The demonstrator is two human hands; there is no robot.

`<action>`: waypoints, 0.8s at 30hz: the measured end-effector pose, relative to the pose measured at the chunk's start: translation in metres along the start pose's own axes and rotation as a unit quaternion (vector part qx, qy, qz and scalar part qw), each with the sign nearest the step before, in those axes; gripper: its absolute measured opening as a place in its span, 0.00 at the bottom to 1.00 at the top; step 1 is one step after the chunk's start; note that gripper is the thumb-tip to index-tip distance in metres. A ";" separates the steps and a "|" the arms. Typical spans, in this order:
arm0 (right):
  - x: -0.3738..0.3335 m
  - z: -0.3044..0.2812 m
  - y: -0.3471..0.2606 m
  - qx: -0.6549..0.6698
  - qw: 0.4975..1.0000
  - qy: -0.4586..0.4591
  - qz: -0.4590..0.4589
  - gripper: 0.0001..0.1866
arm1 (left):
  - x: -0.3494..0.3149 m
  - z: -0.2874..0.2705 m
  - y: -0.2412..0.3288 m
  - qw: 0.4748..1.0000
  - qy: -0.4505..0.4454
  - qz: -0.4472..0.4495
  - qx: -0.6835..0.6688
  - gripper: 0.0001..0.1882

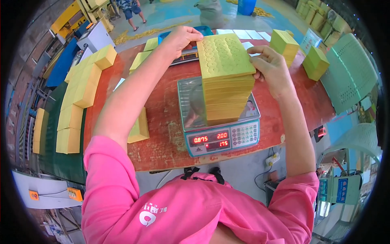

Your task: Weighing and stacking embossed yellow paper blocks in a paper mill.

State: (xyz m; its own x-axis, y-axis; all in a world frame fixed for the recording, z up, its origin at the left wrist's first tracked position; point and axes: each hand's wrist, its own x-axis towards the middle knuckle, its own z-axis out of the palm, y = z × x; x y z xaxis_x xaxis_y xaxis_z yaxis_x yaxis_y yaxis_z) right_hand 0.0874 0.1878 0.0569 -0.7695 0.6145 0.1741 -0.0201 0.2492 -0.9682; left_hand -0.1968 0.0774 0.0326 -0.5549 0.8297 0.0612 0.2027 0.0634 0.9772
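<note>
A tall stack of yellow paper [226, 95] stands upright on the metal pan of a digital scale [221, 140] in front of me. Rows of round, coin-like marks are pressed into its top sheet. My left hand [182, 40] pinches the far left corner at the top of the stack. At the upper right edge, the fingers of my right hand [273, 69] are bent against the paper, with the thumb and fingertips close to the top sheets. Red digits glow on the scale's display, beside a keypad. My left forearm hides part of the table.
The red worn table [162, 142] bears more yellow paper blocks [283, 45], white sheets [245, 34] and a second scale [185, 59] behind my left forearm. Yellow blocks [81, 85] line a green surface at left. A green perforated chair [351, 73] stands right. A person [132, 12] is far off.
</note>
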 end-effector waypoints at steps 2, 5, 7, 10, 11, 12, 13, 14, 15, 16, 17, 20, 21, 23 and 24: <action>-0.003 -0.002 0.001 -0.003 1.000 0.007 -0.005 0.15 | 0.000 0.004 0.001 1.000 0.002 0.001 -0.008 0.09; -0.003 -0.003 0.009 -0.065 0.996 0.023 -0.049 0.14 | -0.002 0.004 0.004 1.000 -0.004 0.009 -0.005 0.09; -0.002 -0.004 0.018 -0.130 0.986 0.042 -0.095 0.13 | -0.004 0.006 0.004 1.000 0.011 0.016 0.007 0.10; -0.005 -0.007 0.021 -0.144 0.982 0.060 -0.108 0.13 | -0.007 0.013 0.006 1.000 0.013 0.026 0.002 0.10; -0.006 -0.007 0.022 -0.148 0.980 0.065 -0.118 0.13 | -0.008 0.014 0.006 0.999 0.018 0.033 -0.008 0.10; -0.007 -0.006 0.023 -0.147 0.980 0.067 -0.117 0.13 | -0.009 0.015 0.007 0.999 0.016 0.033 -0.006 0.10; -0.008 -0.007 0.024 -0.156 0.978 0.068 -0.122 0.12 | -0.009 0.016 0.007 0.999 0.023 0.034 0.000 0.10; -0.008 -0.007 0.025 -0.166 0.975 0.069 -0.128 0.12 | -0.010 0.016 0.007 0.999 0.030 0.035 0.006 0.10; -0.009 -0.006 0.026 -0.166 0.975 0.070 -0.128 0.12 | -0.011 0.017 0.006 0.999 0.029 0.035 0.007 0.10; -0.010 -0.006 0.027 -0.157 0.978 0.070 -0.117 0.11 | -0.014 0.018 0.007 0.999 0.032 0.035 0.008 0.10; -0.011 -0.006 0.028 -0.149 0.981 0.069 -0.106 0.11 | -0.017 0.020 0.007 0.999 0.036 0.034 0.010 0.10; -0.013 -0.002 0.027 -0.149 0.978 0.077 -0.122 0.10 | -0.026 0.027 0.003 0.996 0.073 0.042 0.033 0.13; -0.014 -0.001 0.026 -0.147 0.978 0.075 -0.126 0.10 | -0.031 0.033 0.000 0.996 0.077 0.043 0.034 0.13; -0.015 0.000 0.025 -0.127 0.984 0.074 -0.100 0.10 | -0.042 0.051 -0.008 0.938 0.262 0.158 0.164 0.17; -0.017 0.000 0.025 -0.127 0.984 0.073 -0.099 0.10 | -0.052 0.056 -0.010 0.959 0.238 0.131 0.079 0.29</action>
State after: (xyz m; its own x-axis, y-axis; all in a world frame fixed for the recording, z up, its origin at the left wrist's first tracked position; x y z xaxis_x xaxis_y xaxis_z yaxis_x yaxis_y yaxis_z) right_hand 0.0997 0.1839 0.0296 -0.6657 0.6315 0.3975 0.0136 0.5429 -0.8397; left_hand -0.1249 0.0644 0.0079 -0.7667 0.4831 0.4229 0.4844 0.0028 0.8748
